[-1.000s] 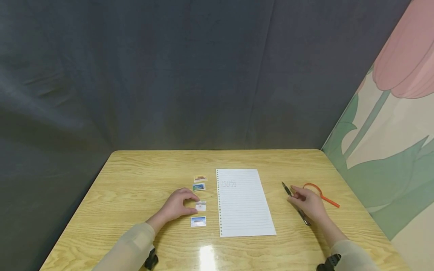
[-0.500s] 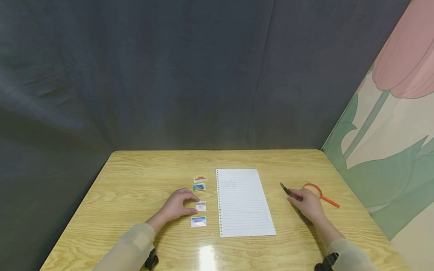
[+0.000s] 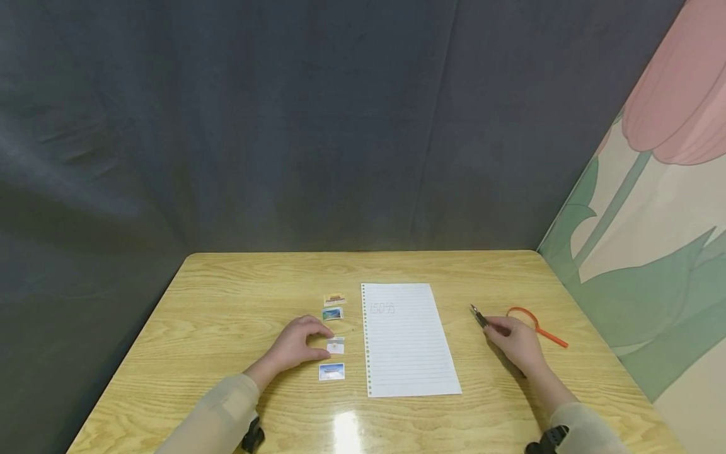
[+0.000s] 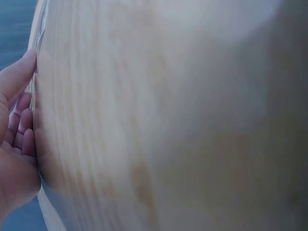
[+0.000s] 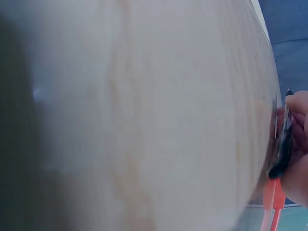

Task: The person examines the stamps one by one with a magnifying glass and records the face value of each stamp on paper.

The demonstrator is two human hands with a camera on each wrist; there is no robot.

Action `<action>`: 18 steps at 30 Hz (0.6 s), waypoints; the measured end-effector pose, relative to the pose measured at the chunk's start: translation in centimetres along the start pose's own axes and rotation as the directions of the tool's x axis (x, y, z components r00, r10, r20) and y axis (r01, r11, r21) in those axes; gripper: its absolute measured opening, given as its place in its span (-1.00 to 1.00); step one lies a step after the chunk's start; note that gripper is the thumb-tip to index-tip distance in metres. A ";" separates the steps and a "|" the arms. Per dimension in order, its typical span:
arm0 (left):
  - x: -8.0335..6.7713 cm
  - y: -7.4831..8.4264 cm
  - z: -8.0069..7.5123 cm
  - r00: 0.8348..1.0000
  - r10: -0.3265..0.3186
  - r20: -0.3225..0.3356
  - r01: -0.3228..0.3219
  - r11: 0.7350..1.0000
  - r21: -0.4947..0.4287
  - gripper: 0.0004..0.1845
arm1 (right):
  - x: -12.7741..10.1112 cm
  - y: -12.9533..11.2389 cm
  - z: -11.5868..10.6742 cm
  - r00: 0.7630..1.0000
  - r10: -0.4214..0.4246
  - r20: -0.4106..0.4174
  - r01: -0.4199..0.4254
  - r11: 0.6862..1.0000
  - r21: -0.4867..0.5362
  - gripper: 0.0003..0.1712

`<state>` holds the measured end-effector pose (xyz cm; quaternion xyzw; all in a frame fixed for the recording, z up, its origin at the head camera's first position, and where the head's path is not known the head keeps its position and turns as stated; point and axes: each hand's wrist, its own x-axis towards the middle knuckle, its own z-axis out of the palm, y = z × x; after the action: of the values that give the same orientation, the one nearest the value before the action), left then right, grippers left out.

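In the head view, my left hand [image 3: 296, 342] rests on the table, its thumb and forefinger spread at the left edge of a pale stamp-like card [image 3: 336, 345]. More such cards lie in the same column: a blue one [image 3: 331, 371] nearer me, a green-blue one [image 3: 333, 313] and a yellowish one [image 3: 334, 299] farther off. On the right, my right hand [image 3: 515, 342] pinches a dark pen [image 3: 479, 316], its point aimed away and to the left. The right wrist view shows the pen's black end [image 5: 281, 159] under the fingers.
A lined sheet [image 3: 411, 353] with punched holes and faint handwriting at its upper left lies between the hands. Just beyond the right hand is an orange magnifying glass [image 3: 551, 338]. A dark curtain [image 3: 363, 126] stands behind the wooden table [image 3: 244, 284].
My right hand has taken hold of the pen and its back end has come up off the table. The left hand and the cards have stayed in place.
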<state>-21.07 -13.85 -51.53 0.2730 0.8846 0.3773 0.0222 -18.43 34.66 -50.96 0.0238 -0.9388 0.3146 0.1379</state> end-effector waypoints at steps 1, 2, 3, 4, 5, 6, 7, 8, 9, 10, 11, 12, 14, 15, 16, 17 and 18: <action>0.0 0.0 0.0 1.000 -0.001 0.001 0.001 1.000 -0.001 -0.65 | 0.0 0.0 0.0 1.000 0.004 0.004 -0.004 1.000 0.017 -0.71; 0.0 0.0 0.0 1.000 -0.002 0.001 0.002 1.000 -0.001 -0.65 | 0.1 0.0 0.0 1.000 0.005 0.007 -0.005 0.999 0.035 -0.70; 0.0 0.0 0.0 1.000 -0.003 0.002 0.003 1.000 -0.002 -0.65 | 0.1 -0.1 -0.1 1.000 0.000 0.011 0.000 0.999 0.054 -0.68; 0.0 0.0 0.0 1.000 -0.005 0.002 0.005 1.000 -0.002 -0.65 | 0.2 -0.1 -0.1 1.000 -0.004 0.015 0.003 0.997 0.081 -0.66; 0.0 0.0 0.0 1.000 -0.006 0.002 0.006 1.000 -0.003 -0.65 | 0.2 -0.3 -0.1 1.000 -0.013 0.020 0.011 0.995 0.102 -0.64; 0.0 0.0 0.0 1.000 -0.007 0.003 0.007 1.000 -0.004 -0.65 | 0.3 -0.4 -0.1 0.999 -0.019 0.029 0.016 0.992 0.125 -0.63; 0.0 0.0 0.0 1.000 -0.007 0.003 0.008 1.000 -0.004 -0.65 | 0.3 -0.5 -0.1 0.999 -0.025 0.039 0.019 0.989 0.147 -0.62; 0.0 0.0 0.0 1.000 -0.009 0.003 0.009 1.000 -0.005 -0.65 | 0.3 -0.7 -0.2 0.998 -0.026 0.055 0.015 0.983 0.181 -0.62; 0.0 0.0 0.0 1.000 -0.009 0.005 0.009 1.000 -0.007 -0.65 | 0.4 -0.9 -0.2 0.997 -0.023 0.077 0.006 0.976 0.216 -0.61; 0.0 0.0 0.0 1.000 -0.010 0.006 0.010 1.000 -0.006 -0.65 | 0.4 -1.1 -0.3 0.995 -0.023 0.094 -0.002 0.966 0.259 -0.61; 0.0 0.0 0.0 1.000 -0.011 0.007 0.011 1.000 -0.006 -0.65 | 0.3 -1.2 -0.3 0.993 -0.022 0.117 -0.014 0.954 0.298 -0.61; 0.0 0.1 0.0 1.000 -0.012 0.009 0.012 1.000 -0.005 -0.65 | 0.4 -1.3 -0.3 0.990 -0.020 0.139 -0.030 0.939 0.343 -0.62; 0.0 0.1 0.0 1.000 -0.014 0.011 0.014 1.000 -0.005 -0.65 | 0.4 -1.5 -0.3 0.983 -0.017 0.185 -0.070 0.889 0.453 -0.59; 0.0 0.1 0.0 1.000 -0.015 0.011 0.015 1.000 -0.005 -0.65 | 0.5 -1.5 -0.3 0.978 -0.025 0.205 -0.084 0.859 0.506 -0.57; 0.0 0.1 0.0 1.000 -0.015 0.010 0.015 1.000 -0.002 -0.65 | 0.5 -1.6 -0.3 0.974 -0.038 0.222 -0.095 0.824 0.559 -0.55; 0.1 0.1 0.0 1.000 -0.016 0.009 0.016 1.000 -0.002 -0.65 | 0.6 -1.6 -0.3 0.969 -0.048 0.242 -0.113 0.785 0.609 -0.53; 0.1 0.1 0.0 1.000 -0.017 0.008 0.017 1.000 0.000 -0.65 | 0.7 -1.8 -0.3 0.966 -0.065 0.251 -0.120 0.747 0.654 -0.52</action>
<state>-21.09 -13.76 -51.43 0.2670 0.8867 0.3763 0.0288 -18.75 33.47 -49.52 0.0980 -0.7752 0.6240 -0.0077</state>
